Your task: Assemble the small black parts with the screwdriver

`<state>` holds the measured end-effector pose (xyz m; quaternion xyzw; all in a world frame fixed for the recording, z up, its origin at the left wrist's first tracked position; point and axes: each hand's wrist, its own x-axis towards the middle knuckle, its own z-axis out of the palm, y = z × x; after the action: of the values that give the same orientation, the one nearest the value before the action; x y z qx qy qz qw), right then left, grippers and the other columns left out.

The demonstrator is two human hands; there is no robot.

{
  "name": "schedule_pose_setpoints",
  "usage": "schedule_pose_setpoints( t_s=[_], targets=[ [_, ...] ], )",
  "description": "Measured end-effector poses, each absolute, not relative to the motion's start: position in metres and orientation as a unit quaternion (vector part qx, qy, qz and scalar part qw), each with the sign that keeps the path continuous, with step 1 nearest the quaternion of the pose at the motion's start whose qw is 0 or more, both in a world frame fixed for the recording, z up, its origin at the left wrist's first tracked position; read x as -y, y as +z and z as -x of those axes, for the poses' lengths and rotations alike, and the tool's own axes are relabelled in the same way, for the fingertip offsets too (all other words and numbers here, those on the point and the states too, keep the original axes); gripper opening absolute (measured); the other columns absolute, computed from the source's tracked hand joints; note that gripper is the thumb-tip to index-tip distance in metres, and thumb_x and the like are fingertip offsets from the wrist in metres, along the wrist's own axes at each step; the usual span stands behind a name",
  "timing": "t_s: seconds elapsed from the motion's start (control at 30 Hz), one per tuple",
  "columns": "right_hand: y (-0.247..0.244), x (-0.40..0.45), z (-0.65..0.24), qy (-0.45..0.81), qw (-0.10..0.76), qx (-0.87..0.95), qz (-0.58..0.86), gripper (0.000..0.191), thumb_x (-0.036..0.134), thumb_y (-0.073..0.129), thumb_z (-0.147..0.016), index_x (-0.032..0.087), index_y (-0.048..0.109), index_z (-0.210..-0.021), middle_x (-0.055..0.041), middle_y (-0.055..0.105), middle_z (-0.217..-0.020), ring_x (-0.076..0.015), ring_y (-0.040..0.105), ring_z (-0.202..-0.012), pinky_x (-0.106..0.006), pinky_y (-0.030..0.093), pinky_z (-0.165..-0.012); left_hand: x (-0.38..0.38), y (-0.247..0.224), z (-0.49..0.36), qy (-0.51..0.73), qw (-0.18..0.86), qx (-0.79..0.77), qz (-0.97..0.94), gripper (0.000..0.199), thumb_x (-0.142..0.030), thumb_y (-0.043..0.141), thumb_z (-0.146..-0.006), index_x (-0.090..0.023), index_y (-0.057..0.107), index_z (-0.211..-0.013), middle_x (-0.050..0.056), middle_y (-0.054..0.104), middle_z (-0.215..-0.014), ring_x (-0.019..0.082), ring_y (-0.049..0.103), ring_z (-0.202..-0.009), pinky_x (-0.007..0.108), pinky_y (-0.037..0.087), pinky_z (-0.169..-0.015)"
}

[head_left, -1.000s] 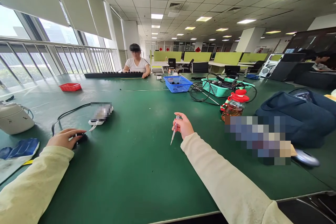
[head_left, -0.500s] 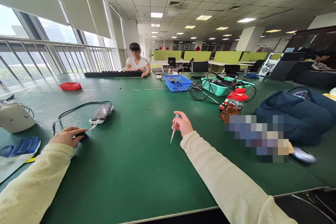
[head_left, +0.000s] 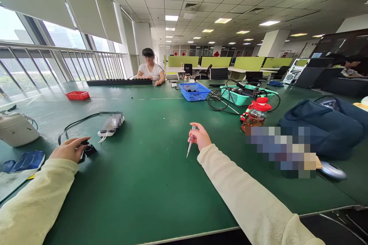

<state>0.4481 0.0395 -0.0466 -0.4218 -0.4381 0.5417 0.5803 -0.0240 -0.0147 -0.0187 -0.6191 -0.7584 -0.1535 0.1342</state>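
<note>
Clear plastic, likely light: my right grip (head_left: 201,138) holds the tool (head_left: 190,146) by its handle. My left grip (head_left: 69,150) pinches a stiff-looking black part (head_left: 90,150).

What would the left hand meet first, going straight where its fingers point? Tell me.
Beyond the black item at its fingertips, the left hand would probably meet the white corded item; depth is unclear.

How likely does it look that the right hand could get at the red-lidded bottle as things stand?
Probably yes, with some stretch: only green tabletop shows between the right hand and the red-lidded bottle. The hand holds a slim tool, though, so grasping might mean setting that down first.
</note>
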Motion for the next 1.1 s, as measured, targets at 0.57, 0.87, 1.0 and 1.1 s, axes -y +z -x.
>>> schedule_pose_setpoints(
  t_s=[0.57, 0.87, 1.0, 1.1],
  targets=[
    [-0.047, -0.039, -0.447, 0.545, 0.584, 0.437, 0.414, 0.042, 0.027, 0.059, -0.063, 0.023, 0.050, -0.104, 0.0083, 0.053, -0.059, -0.0116, 0.055, -0.042, -0.025, 0.041, -0.043, 0.004, -0.006, 0.009, -0.037, 0.028, 0.858, 0.511, 0.071, -0.065, 0.023, -0.085, -0.020, 0.060, -0.126, 0.013, 0.069, -0.115, 0.034, 0.061, -0.103, 0.042, 0.047, -0.085],
    [-0.047, -0.040, -0.447, 0.540, 0.583, 0.440, 0.418, 0.040, 0.026, 0.057, -0.064, 0.023, 0.050, -0.103, 0.0083, 0.053, -0.059, -0.0121, 0.055, -0.041, -0.025, 0.040, -0.043, 0.000, -0.005, 0.015, -0.016, 0.009, 0.869, 0.495, 0.076, -0.072, 0.027, -0.080, -0.021, 0.063, -0.123, 0.016, 0.068, -0.113, 0.035, 0.061, -0.099, 0.041, 0.050, -0.077],
    [-0.046, -0.040, -0.446, 0.539, 0.583, 0.440, 0.419, 0.040, 0.027, 0.058, -0.063, 0.023, 0.050, -0.103, 0.0081, 0.053, -0.059, -0.0122, 0.055, -0.041, -0.025, 0.040, -0.042, -0.002, -0.006, 0.016, 0.000, 0.012, 0.868, 0.496, 0.076, -0.073, 0.027, -0.080, -0.021, 0.062, -0.124, 0.014, 0.068, -0.116, 0.034, 0.060, -0.101, 0.040, 0.050, -0.080],
    [-0.045, -0.038, -0.446, 0.536, 0.582, 0.444, 0.420, 0.040, 0.026, 0.058, -0.064, 0.023, 0.051, -0.102, 0.0078, 0.052, -0.059, -0.0121, 0.055, -0.042, -0.025, 0.041, -0.042, -0.005, -0.009, 0.018, 0.012, 0.012, 0.863, 0.506, 0.073, -0.071, 0.032, -0.079, -0.022, 0.063, -0.124, 0.014, 0.065, -0.122, 0.035, 0.060, -0.104, 0.041, 0.049, -0.083]
  ],
)
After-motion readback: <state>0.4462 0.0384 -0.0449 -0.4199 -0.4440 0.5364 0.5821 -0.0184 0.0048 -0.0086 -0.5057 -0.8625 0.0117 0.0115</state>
